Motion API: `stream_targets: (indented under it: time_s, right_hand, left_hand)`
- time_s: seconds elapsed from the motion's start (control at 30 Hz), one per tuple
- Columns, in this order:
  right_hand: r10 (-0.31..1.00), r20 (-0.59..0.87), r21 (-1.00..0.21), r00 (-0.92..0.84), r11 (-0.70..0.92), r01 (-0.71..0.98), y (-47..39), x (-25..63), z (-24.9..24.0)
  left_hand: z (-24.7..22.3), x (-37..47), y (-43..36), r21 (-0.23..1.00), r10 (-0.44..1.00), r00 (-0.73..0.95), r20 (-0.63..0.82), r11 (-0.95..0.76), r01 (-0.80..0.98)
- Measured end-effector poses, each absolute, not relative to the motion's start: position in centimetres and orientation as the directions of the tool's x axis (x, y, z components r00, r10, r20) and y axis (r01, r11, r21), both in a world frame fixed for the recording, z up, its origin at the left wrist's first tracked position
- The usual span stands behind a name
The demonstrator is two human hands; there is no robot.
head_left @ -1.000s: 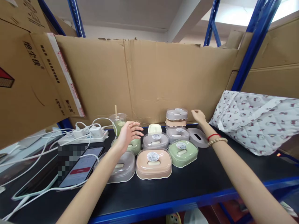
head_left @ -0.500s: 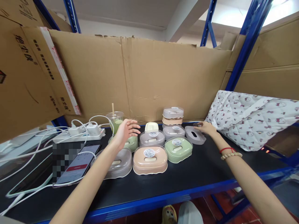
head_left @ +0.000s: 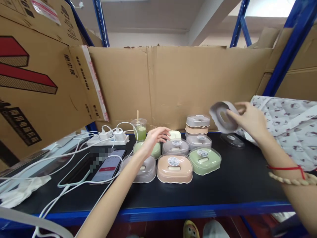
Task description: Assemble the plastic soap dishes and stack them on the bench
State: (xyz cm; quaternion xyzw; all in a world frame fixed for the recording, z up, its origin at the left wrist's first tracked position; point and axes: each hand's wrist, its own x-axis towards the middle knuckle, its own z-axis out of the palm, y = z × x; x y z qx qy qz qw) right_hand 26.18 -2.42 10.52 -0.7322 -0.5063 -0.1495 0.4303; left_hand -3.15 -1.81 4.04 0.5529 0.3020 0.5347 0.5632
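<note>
My right hand (head_left: pixel 250 119) grips a grey plastic box piece (head_left: pixel 221 115) with an oval slot, raised and tilted above the table's right side. Below it lies a clear cover (head_left: pixel 232 140) with a round sticker. My left hand (head_left: pixel 157 137) is open, its fingers stretched out and holding nothing, near a small cream box (head_left: pixel 175 135). Around it stand lidded boxes: a peach box (head_left: pixel 174 172), a green box (head_left: pixel 205 162), grey boxes (head_left: pixel 175 147) and a partly hidden green one (head_left: pixel 156 150). A stack (head_left: pixel 197 125) of grey and peach boxes rises behind.
On the left, phones (head_left: pixel 109 168), white cables and a power strip (head_left: pixel 109 141) cover the black table. A drink cup (head_left: pixel 141 130) with a straw stands behind. Cardboard (head_left: pixel 173 86) walls the back; a white patterned bag (head_left: pixel 292 129) is at the right.
My right hand has lifted the grey slotted piece off the table, leaving the clear cover lying there. The view has swung left. My left hand stays extended near the boxes.
</note>
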Motion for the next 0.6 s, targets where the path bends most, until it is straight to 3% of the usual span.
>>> stream_targets:
  time_s: [0.07,0.17,0.23,0.3,0.37,0.47,0.53,0.57,0.6]
  right_hand:
    - [0.565,0.754,-0.455,0.336,0.079,0.887,-2.8,22.2,11.7]
    - [0.543,0.840,-0.252,0.003,0.384,0.888,-2.8,15.4,11.1]
    - [0.547,0.795,-0.105,-0.264,0.552,0.827,-2.6,11.4,10.0]
    - [0.532,0.711,-0.035,-0.460,0.680,0.732,-2.1,8.7,9.1]
    - [0.520,0.640,-0.107,-0.566,0.789,0.604,-1.1,7.4,8.9]
    - [0.607,0.582,-0.445,-0.541,0.794,0.413,1.9,7.8,9.3]
    - [0.784,0.550,-0.644,-0.289,0.618,0.451,4.4,9.0,9.3]
    - [0.865,0.490,-0.711,-0.109,0.469,0.524,5.6,9.5,8.9]
    - [0.888,0.459,-0.727,-0.037,0.400,0.558,6.6,10.1,8.4]
  left_hand:
    - [4.0,-2.9,-2.2,0.934,0.901,0.321,0.293,-0.197,-0.297]
    - [4.1,-2.6,-2.9,0.899,0.877,0.373,0.304,-0.134,-0.416]
    - [4.4,-2.4,-3.2,0.868,0.893,0.342,0.293,-0.098,-0.487]
    - [4.7,-2.2,-3.3,0.832,0.938,0.217,0.272,-0.116,-0.542]
    - [5.0,-2.2,-3.1,0.794,0.965,0.028,0.261,-0.198,-0.575]
    - [5.1,-2.5,-2.6,0.779,0.946,-0.216,0.241,-0.321,-0.539]
    - [5.1,-2.7,-2.4,0.796,0.921,-0.333,0.202,-0.352,-0.492]
    - [5.0,-2.8,-2.3,0.802,0.908,-0.374,0.188,-0.362,-0.475]
    - [5.0,-2.8,-2.3,0.803,0.897,-0.400,0.188,-0.375,-0.464]
